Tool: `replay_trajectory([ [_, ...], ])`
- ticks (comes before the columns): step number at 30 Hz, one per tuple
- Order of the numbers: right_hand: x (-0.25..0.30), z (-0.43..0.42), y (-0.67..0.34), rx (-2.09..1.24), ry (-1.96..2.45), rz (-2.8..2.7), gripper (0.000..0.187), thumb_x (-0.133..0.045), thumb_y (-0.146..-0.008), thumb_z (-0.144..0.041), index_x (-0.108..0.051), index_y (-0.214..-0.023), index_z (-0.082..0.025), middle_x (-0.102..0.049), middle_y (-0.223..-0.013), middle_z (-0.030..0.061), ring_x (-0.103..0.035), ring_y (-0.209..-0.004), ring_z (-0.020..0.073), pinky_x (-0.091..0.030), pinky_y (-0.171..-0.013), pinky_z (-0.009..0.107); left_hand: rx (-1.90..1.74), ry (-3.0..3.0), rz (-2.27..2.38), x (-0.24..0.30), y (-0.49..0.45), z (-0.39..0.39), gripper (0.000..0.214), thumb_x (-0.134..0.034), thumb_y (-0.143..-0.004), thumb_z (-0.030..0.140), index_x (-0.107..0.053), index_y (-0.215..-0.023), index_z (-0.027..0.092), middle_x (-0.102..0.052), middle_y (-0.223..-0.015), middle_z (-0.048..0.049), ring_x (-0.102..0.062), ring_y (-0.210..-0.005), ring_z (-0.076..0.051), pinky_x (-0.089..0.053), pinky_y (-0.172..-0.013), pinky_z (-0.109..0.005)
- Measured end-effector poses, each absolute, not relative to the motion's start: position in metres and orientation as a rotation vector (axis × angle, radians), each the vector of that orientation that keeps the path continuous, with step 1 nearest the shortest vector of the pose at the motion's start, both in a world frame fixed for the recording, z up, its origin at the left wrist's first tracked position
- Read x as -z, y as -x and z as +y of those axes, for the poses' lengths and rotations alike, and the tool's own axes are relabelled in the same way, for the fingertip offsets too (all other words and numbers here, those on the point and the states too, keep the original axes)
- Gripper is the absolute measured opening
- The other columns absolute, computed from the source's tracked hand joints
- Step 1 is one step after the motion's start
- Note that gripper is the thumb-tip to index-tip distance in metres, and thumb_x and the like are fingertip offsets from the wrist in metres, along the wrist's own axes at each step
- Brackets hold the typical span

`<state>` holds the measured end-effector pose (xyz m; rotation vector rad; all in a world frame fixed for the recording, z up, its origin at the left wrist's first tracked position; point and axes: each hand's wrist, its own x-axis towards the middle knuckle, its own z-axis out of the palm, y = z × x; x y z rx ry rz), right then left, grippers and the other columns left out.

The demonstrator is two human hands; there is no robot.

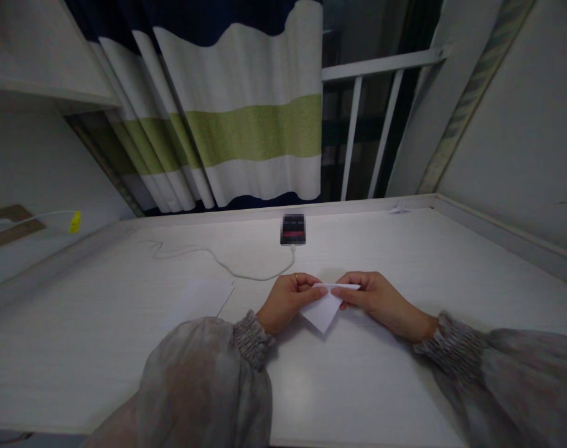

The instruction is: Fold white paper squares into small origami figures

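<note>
A small folded piece of white paper (324, 313) is held above the white desk, its upper edge level and one corner pointing down toward me. My left hand (290, 297), with a ring on one finger, pinches the paper's left side between thumb and fingers. On the right side, my right hand (368, 294) grips it the same way, thumb on the near face. Both thumbs come close together near the middle of the top edge. The fingers behind the paper are partly hidden.
Beyond my hands lies a phone (293, 229), plugged into a white cable (236, 274) running left. White paper sheets (199, 302) rest by my left sleeve. A small folded white paper piece (399, 210) sits at the desk's (358, 392) back right. A striped curtain (255, 124) hangs behind.
</note>
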<state>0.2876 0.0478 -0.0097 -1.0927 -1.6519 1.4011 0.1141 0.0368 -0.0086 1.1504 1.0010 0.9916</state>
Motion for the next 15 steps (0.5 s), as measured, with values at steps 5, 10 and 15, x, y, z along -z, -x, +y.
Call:
replay_trajectory([
  [5,0.0065,0.0457,-0.2868,-1.374,1.134,-1.677,0.024,-0.064,-0.066,-0.037,-0.063,-0.065,-0.013,-0.059,-0.054,-0.0009,-0.050,-0.051,0.0093,-0.038,-0.054,0.023,-0.967,-1.167,1.007,0.0095,-0.1145,0.0375,0.030,-0.075,-0.053,0.031,-0.062,-0.072,0.010,-0.062,-0.059,-0.0008,-0.050,-0.048,-0.006,-0.034,-0.046,-0.018],
  [10,0.0061,0.0463,-0.2876,-1.372,1.115,-1.697,0.025,-0.062,-0.068,-0.038,-0.065,-0.067,-0.013,-0.060,-0.055,-0.0001,-0.052,-0.054,0.0100,-0.039,-0.056,0.024,-0.974,-1.207,1.026,0.0108,-0.1129,0.0377,0.023,-0.071,-0.058,0.028,-0.062,-0.069,0.011,-0.060,-0.056,0.0000,-0.048,-0.046,-0.006,-0.033,-0.045,-0.018],
  [15,0.0076,0.0472,-0.2881,-1.400,1.095,-1.692,0.028,-0.064,-0.066,-0.040,-0.067,-0.068,-0.013,-0.061,-0.057,0.0005,-0.052,-0.054,0.0104,-0.041,-0.057,0.025,-0.970,-1.213,1.027,0.0096,-0.1127,0.0375,0.023,-0.072,-0.057,0.028,-0.062,-0.069,0.011,-0.060,-0.056,-0.0004,-0.048,-0.046,-0.006,-0.033,-0.045,-0.019],
])
